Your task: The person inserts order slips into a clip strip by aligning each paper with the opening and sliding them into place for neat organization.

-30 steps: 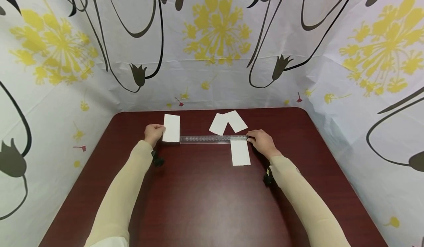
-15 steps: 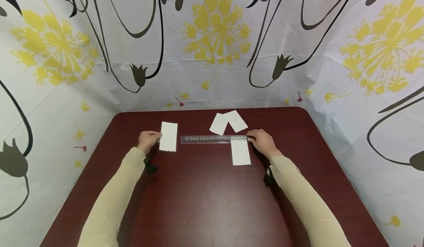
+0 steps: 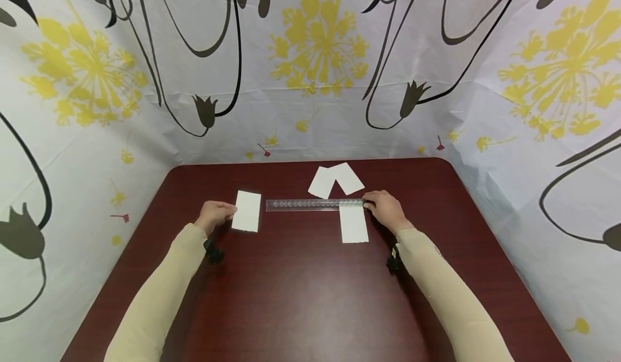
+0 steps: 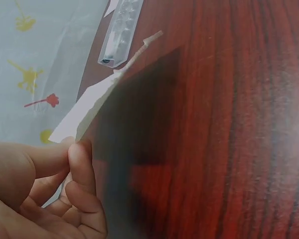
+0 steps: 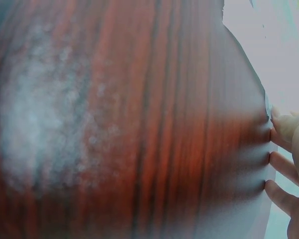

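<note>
My left hand [image 3: 215, 216] pinches the left edge of a white piece of paper [image 3: 247, 211] between thumb and fingers. In the left wrist view the paper [image 4: 87, 110] is tilted above the table and casts a dark shadow. A clear plastic ruler [image 3: 301, 205] lies flat to its right, apart from it. My right hand [image 3: 385, 209] holds the ruler's right end, and several of its fingers [image 5: 284, 167] reach down to the tabletop in the right wrist view. Another white paper piece [image 3: 354, 226] lies with its top edge under the ruler.
Two white paper pieces [image 3: 322, 182] lie angled behind the ruler, near the back edge. The dark red wooden table [image 3: 301, 292] stretches toward the front. Hanging white fabric [image 3: 310, 119] with floral prints encloses the back and sides.
My left hand has moved toward the front and slightly left with the paper, away from the ruler's left end. The right hand and the ruler have stayed in place.
</note>
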A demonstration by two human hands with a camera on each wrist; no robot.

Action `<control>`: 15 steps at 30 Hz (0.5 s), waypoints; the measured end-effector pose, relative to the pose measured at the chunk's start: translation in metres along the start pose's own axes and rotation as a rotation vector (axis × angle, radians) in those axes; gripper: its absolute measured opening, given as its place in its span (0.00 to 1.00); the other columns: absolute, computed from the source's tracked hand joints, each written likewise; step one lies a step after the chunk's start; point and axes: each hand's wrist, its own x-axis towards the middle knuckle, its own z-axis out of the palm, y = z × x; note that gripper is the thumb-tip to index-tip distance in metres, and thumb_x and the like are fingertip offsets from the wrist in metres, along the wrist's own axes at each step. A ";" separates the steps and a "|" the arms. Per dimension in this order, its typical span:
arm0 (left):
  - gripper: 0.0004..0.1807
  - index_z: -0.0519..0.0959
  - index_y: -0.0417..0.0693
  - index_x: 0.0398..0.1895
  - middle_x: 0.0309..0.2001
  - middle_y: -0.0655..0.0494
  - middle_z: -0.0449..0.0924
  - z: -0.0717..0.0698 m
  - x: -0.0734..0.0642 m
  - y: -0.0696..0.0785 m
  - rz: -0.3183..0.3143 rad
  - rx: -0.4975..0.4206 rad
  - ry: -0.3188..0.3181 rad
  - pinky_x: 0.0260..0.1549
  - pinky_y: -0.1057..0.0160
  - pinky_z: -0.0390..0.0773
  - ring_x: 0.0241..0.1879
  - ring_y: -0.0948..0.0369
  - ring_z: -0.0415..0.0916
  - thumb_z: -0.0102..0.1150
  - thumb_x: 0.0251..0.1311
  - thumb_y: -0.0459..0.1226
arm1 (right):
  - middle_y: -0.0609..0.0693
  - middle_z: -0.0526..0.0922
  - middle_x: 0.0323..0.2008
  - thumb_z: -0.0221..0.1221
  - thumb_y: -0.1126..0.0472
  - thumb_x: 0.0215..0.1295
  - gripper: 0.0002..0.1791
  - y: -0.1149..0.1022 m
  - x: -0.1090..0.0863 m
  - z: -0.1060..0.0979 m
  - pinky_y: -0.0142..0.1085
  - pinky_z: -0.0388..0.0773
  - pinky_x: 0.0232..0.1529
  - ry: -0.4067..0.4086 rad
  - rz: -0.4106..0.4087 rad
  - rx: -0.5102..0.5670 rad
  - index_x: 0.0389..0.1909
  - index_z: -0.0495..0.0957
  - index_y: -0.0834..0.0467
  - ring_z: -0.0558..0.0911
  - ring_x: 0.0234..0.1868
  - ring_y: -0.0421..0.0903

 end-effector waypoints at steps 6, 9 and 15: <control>0.19 0.80 0.31 0.53 0.22 0.63 0.80 0.005 -0.004 -0.003 -0.017 -0.001 -0.055 0.29 0.68 0.71 0.22 0.67 0.67 0.59 0.67 0.38 | 0.58 0.82 0.58 0.60 0.59 0.69 0.18 0.000 -0.001 -0.001 0.53 0.79 0.55 -0.005 0.003 -0.006 0.58 0.80 0.59 0.78 0.59 0.58; 0.18 0.80 0.31 0.51 0.21 0.63 0.79 0.007 -0.006 -0.004 -0.025 -0.003 -0.072 0.29 0.69 0.72 0.21 0.68 0.67 0.60 0.66 0.38 | 0.57 0.82 0.58 0.60 0.59 0.69 0.18 0.000 0.000 0.000 0.53 0.79 0.55 -0.008 0.004 -0.011 0.58 0.80 0.58 0.78 0.59 0.57; 0.18 0.80 0.30 0.50 0.20 0.63 0.78 0.010 -0.008 -0.005 -0.031 -0.003 -0.087 0.26 0.70 0.70 0.21 0.68 0.67 0.61 0.65 0.37 | 0.57 0.82 0.59 0.60 0.58 0.69 0.19 0.000 0.001 0.000 0.52 0.79 0.56 -0.022 0.013 -0.009 0.59 0.80 0.57 0.78 0.60 0.56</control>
